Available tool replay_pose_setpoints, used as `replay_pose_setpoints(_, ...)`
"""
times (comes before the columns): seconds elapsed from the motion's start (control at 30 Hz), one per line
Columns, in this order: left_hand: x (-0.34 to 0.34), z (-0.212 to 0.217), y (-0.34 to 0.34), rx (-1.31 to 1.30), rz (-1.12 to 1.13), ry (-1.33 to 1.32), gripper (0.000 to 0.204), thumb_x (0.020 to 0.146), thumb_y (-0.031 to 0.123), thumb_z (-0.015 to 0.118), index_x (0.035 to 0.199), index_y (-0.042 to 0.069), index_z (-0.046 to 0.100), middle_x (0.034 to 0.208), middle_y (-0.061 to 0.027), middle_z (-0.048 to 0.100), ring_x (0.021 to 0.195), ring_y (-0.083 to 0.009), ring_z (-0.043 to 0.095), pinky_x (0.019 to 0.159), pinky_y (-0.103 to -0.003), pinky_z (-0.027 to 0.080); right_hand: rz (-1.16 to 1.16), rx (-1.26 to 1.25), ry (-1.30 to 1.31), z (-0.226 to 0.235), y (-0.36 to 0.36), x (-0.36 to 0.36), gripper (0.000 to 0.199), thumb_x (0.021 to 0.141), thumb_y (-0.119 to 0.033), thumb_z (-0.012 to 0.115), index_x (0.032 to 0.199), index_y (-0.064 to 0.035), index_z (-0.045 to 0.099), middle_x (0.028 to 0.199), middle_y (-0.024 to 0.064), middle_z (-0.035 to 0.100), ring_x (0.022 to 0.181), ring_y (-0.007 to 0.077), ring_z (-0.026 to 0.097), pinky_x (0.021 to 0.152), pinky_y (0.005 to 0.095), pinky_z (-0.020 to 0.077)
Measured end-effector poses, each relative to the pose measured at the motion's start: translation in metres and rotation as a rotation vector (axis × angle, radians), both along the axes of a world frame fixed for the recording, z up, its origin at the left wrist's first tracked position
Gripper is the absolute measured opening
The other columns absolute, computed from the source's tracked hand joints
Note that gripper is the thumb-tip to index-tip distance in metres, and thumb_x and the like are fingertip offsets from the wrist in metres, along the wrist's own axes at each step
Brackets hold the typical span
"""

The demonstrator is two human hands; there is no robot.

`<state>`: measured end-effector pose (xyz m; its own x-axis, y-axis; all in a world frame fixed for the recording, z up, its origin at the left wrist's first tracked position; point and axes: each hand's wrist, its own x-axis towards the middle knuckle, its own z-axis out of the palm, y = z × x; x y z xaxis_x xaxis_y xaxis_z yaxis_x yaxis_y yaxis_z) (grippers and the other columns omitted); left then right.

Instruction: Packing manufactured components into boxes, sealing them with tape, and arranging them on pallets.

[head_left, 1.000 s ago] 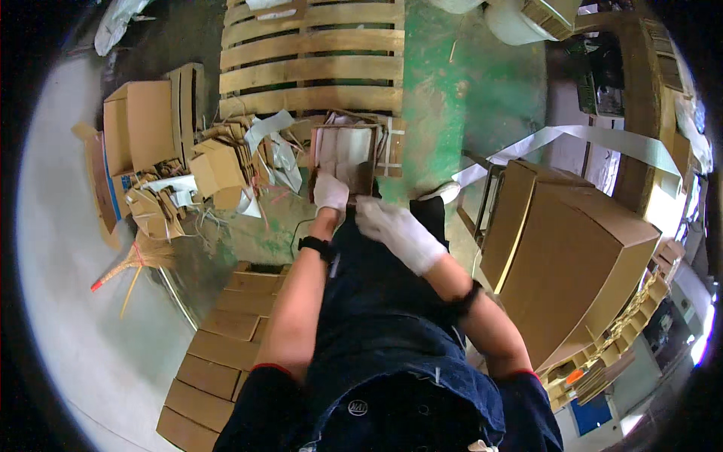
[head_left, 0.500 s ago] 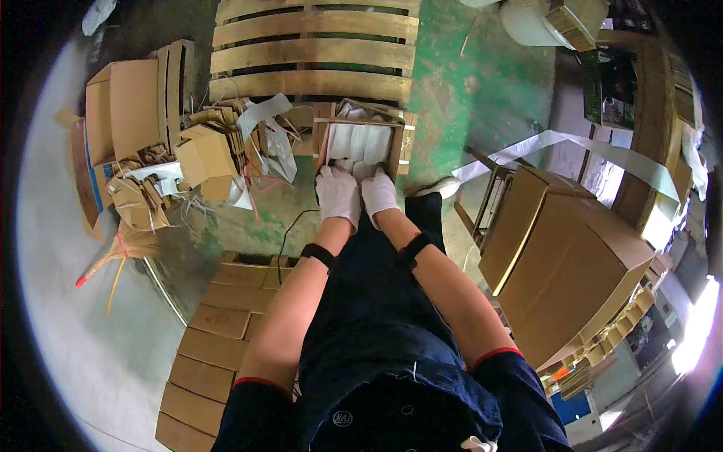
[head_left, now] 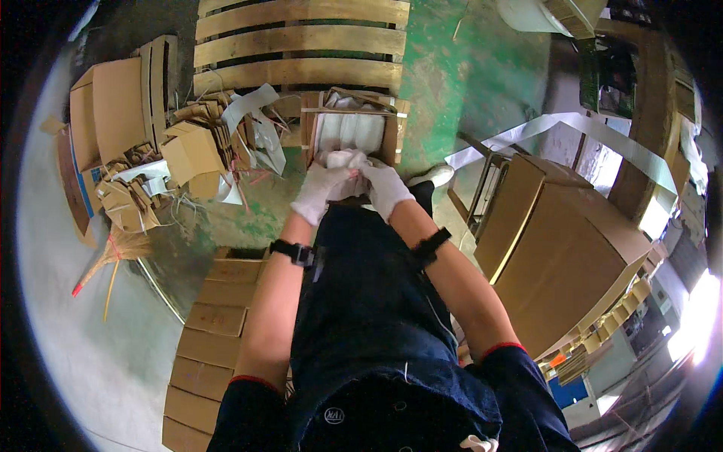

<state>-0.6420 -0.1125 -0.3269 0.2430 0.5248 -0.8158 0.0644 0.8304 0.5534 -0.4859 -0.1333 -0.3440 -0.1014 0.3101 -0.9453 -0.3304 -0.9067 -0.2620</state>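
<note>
A white, soft-looking wrapped bundle (head_left: 343,160) is clasped between both white-gloved hands just above the middle of the frame, at the near edge of an open brown cardboard box (head_left: 351,129) that stands on the green floor (head_left: 459,90). The left hand (head_left: 320,190) is closed around the bundle's left side and the right hand (head_left: 385,188) is closed around its right side, the fingers of both being wrapped onto it. The bundle is held at the rim of the box, half over the opening; whether it rests on the rim or is fully lifted cannot be told.

As a judgement, the work is only partly done: more white bundles (head_left: 354,128) of the same kind are seen lying side by side inside the box, so much of its content is not yet handled, and only one piece is in hand.

Much is hard to make out. The lower part of the bundle is covered by the gloves, and the bottom of the box is hidden by its contents. How many bundles are packed in it cannot be counted. The pile of torn cardboard scraps and white strips (head_left: 188,158) at the upper left is a jumble whose single pieces cannot be separated. The wooden slatted pallet (head_left: 301,38) at the top is cut off by the dark rim of the view, and the large closed cardboard carton (head_left: 557,248) at the right is bent by the lens.
</note>
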Motion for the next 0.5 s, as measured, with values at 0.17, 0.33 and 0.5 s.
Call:
replay_pose_setpoints(0.17, -0.009, 0.089, 0.013, 0.016, 0.259, -0.395, 0.061, 0.075, 0.022, 0.075, 0.128, 0.004, 0.051, 0.115, -0.0049, 0.059, 0.104, -0.0149, 0.057, 0.089, -0.029, 0.046, -0.305, 0.116, 0.398, 0.09, 0.004, 0.041, 0.032, 0.093, -0.019, 0.061, 0.121, -0.0028, 0.055, 0.107, 0.0066, 0.062, 0.097, 0.0171, 0.062, 0.083, 0.0341, 0.0532)
replay_pose_setpoints(0.33, 0.043, 0.168, 0.02, 0.082, 0.237, -0.643, 0.067, 0.077, 0.025, 0.071, 0.135, 0.007, 0.043, 0.122, -0.0059, 0.055, 0.11, -0.0174, 0.055, 0.092, -0.03, 0.045, -0.094, 0.339, 0.326, 0.194, 0.007, 0.084, 0.04, 0.088, -0.021, 0.069, 0.122, -0.0021, 0.055, 0.093, 0.0026, 0.064, 0.072, 0.0097, 0.061, 0.06, 0.0248, 0.051)
replay_pose_setpoints(0.5, 0.151, 0.239, 0.022, 0.357, -0.09, -0.499, 0.067, 0.081, 0.034, 0.073, 0.133, 0.006, 0.04, 0.131, -0.0079, 0.049, 0.117, -0.0162, 0.048, 0.1, -0.031, 0.039, 0.068, 0.606, -0.057, 0.261, -0.032, 0.173, 0.036, 0.087, -0.027, 0.07, 0.112, -0.0035, 0.064, 0.086, -0.0002, 0.066, 0.067, 0.0054, 0.057, 0.054, 0.0188, 0.0442)
